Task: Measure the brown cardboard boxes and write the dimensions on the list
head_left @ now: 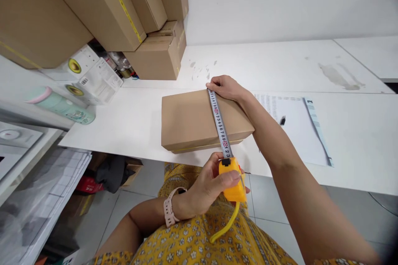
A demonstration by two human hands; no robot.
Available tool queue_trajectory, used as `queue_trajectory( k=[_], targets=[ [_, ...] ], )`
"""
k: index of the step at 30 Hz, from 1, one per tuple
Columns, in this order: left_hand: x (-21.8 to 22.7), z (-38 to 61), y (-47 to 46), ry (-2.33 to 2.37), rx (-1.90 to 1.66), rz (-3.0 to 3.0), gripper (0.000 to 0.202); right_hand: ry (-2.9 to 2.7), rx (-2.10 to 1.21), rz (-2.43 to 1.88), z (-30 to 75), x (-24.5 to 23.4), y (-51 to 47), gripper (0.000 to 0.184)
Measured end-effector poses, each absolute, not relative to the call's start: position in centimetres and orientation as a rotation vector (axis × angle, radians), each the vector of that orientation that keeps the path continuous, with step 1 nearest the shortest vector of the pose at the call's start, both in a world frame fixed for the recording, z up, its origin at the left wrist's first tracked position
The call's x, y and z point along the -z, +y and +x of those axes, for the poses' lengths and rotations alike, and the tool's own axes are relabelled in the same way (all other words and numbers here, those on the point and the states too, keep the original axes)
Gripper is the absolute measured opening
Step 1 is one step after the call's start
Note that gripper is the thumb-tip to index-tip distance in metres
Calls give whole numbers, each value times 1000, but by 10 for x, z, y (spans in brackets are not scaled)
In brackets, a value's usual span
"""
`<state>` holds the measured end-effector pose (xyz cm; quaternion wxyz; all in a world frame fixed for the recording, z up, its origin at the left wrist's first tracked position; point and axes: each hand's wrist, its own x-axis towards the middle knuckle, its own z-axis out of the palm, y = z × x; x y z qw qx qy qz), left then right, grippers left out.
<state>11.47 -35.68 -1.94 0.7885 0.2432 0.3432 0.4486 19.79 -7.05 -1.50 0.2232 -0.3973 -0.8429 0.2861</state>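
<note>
A brown cardboard box lies on the white table near its front edge. My left hand is wrapped round a yellow tape measure, just off the near side of the box. Its metal blade is pulled out across the box's top, with numbers into the low twenties showing by the case. At the far edge of the box, my right hand pinches the blade's end between thumb and fingers. The very tip of the blade is hidden under that thumb. A yellow wrist strap hangs from the case.
Several cardboard boxes are stacked at the back left. Beside them stand a white box with avocado pictures and a green bottle. Right of my right forearm, papers lie with a small black object on top.
</note>
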Motion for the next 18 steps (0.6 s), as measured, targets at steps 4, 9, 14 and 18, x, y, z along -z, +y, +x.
queue_trajectory(
  k=[4, 9, 14, 18],
  targets=[
    [21, 101, -356, 705, -956, 560, 50, -2129, -906, -1085, 200, 17, -67, 50],
    [21, 48, -372, 862, -1238, 895, 59, -1590, -954, -1120, 242, 23, -79, 52],
    [42, -8, -403, 1339, -1539, 939, 60, -1505, -973, -1303, 309, 49, -151, 55],
    [71, -27, -409, 1370, -1488, 802, 65, -1787, -1134, -1106, 327, 74, -211, 69]
  ],
)
